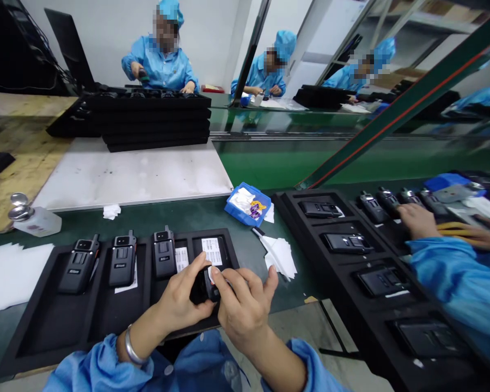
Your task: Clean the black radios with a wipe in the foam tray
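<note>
"Where's the piece in hand?"

"Over the near right part of the black foam tray [44, 329]; it's a small black plastic device [210, 289], mostly hidden; the left hand [184, 294] pinches it between thumb and fingers; the right hand [245, 302] presses a white scrap [210, 275] on it, little finger spread away."

"And around?"

"Three black handheld radios [78, 267] lie left; a blue plastic box [239, 213] sits farther right."

"Riton" on three black radios [123, 260], print on white label [211, 251] too small to read
</note>
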Available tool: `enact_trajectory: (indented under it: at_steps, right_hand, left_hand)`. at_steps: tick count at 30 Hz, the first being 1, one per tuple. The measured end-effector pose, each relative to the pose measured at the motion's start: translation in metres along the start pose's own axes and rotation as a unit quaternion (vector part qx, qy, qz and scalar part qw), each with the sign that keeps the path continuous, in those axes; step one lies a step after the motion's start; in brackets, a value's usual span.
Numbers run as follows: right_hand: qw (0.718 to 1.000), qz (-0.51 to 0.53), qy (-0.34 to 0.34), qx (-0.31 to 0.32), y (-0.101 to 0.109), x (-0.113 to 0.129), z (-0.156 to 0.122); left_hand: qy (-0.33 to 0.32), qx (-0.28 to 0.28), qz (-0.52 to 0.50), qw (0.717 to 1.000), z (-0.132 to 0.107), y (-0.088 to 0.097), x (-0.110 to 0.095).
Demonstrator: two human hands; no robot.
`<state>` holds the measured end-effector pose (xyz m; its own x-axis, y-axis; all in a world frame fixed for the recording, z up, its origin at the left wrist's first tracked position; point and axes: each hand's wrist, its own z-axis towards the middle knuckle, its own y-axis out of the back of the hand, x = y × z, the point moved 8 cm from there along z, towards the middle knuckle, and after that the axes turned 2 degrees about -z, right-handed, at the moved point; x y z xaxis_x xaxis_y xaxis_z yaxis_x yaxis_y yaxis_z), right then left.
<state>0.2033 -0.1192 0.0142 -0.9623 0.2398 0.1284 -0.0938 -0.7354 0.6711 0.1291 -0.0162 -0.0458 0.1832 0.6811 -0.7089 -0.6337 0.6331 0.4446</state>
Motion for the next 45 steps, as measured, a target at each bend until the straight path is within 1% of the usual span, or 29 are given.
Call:
enact_trajectory:
  at_steps: [3,5,7,9,13,17,22,29,33,39,41,42,43,45]
  right_hand:
    - [1.000,-0.019,0.006,0.004,0.004,0.008,0.000]
    - [0.999,-0.028,0.021,0.009,0.008,0.009,-0.001]
    - [0.999,-0.039,0.030,0.019,0.010,0.005,-0.002]
    - [0.998,-0.052,0.027,0.031,0.011,-0.005,-0.004]
    - [0.997,-0.066,-0.023,0.035,0.011,-0.033,-0.015]
    - [0.993,-0.058,-0.089,0.042,0.000,-0.058,-0.037]
    - [0.990,-0.016,-0.138,0.035,-0.010,-0.077,-0.060]
    - [0.988,0.020,-0.153,0.031,-0.012,-0.082,-0.066]
    - [0.986,0.028,-0.159,0.047,-0.018,-0.083,-0.069]
    - [0.983,0.045,-0.176,0.037,-0.026,-0.091,-0.079]
    - [0.979,0.062,-0.192,0.028,-0.029,-0.099,-0.086]
    - [0.976,0.075,-0.205,0.023,-0.031,-0.103,-0.091]
    - [0.971,0.091,-0.221,0.016,-0.033,-0.108,-0.096]
    - [0.959,0.123,-0.253,-0.004,-0.036,-0.117,-0.107]
  left_hand:
    - [0.005,0.005,-0.002,1.000,-0.002,0.000,0.000]
    - [0.006,0.008,-0.005,1.000,-0.003,0.000,0.001]
    - [0.007,0.007,-0.007,1.000,-0.004,0.000,0.002]
    - [0.009,0.002,-0.011,1.000,-0.005,0.001,0.004]
    - [0.002,-0.006,-0.022,1.000,-0.006,0.002,0.005]
    - [-0.009,-0.010,-0.021,1.000,-0.007,0.004,0.002]
    - [-0.009,-0.006,-0.002,1.000,-0.009,0.003,0.001]
    - [-0.020,-0.004,0.006,1.000,-0.010,0.002,-0.001]
    - [-0.020,0.003,0.003,1.000,-0.009,0.002,-0.001]
    - [-0.014,0.008,0.000,1.000,-0.011,0.000,0.001]
    - [0.003,0.006,0.006,1.000,-0.007,0.000,0.001]
    - [0.022,0.003,0.014,1.000,-0.001,0.000,0.003]
    - [0.051,0.000,0.027,0.998,0.006,0.000,0.005]
    - [0.135,-0.001,0.072,0.988,0.026,-0.002,0.015]
